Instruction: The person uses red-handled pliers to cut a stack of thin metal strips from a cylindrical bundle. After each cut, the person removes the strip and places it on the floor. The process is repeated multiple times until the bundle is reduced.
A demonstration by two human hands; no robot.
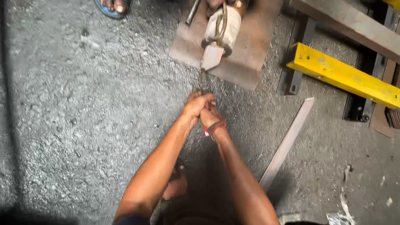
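Both hands clasp the near end of a long dark metal tool handle (204,82). My left hand (194,106) wraps it from the left, and my right hand (211,116), with a red band at the wrist, is pressed against it. The handle runs away from me to a flat wedge-shaped metal piece (212,56) lying on a rusty steel plate (246,62). A cloth-wrapped object with a metal ring (225,27) rests on top of the wedge piece.
A yellow steel beam (341,75) lies on dark supports at the right. A flat metal strip (287,141) lies on the concrete floor beside my right arm. Another person's sandalled foot (111,6) shows at the top left. A grey bar (350,23) crosses the top right.
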